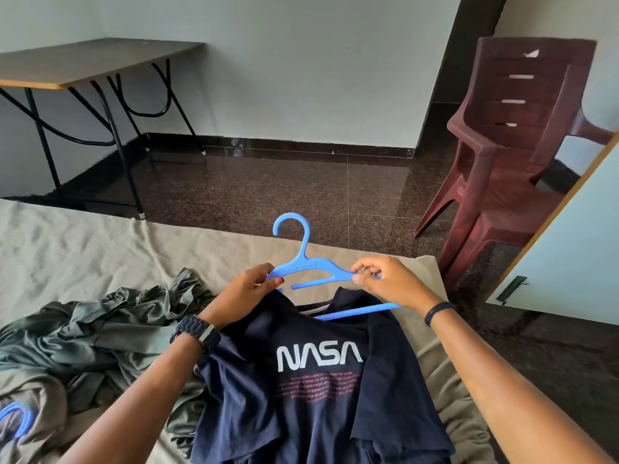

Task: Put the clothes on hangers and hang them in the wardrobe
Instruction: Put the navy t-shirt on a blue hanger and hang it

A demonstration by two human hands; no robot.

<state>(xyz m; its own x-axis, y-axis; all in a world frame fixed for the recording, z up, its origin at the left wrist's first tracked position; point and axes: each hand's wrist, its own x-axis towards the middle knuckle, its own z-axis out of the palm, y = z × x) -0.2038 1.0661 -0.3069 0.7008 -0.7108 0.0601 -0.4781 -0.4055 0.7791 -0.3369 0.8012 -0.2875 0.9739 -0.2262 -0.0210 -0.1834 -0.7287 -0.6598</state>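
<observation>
On the bed (83, 249), near its right end, we see a navy NASA T-shirt (318, 380) lying face up on the beige sheet, its collar toward the far edge. A blue hanger (303, 266) sits at the collar, hook pointing away from us toward the floor; its lower bar passes across the neck opening, and we cannot tell how far the arms are inside the shirt. The left hand (248, 289), with a dark watch on its wrist, pinches the left shoulder of the hanger between curled fingers and thumb. The right hand (385, 279), with a dark band on its wrist, pinches the right shoulder the same way. Just left of the T-shirt lies a crumpled grey-green garment (100, 329). At the near left edge a second blue hanger (15, 420) shows in part. Beyond the bed, a tabletop (83, 61) on black legs stands far left, and 1 maroon plastic chair (509, 145) stands far right beside a pale door (569, 246).
</observation>
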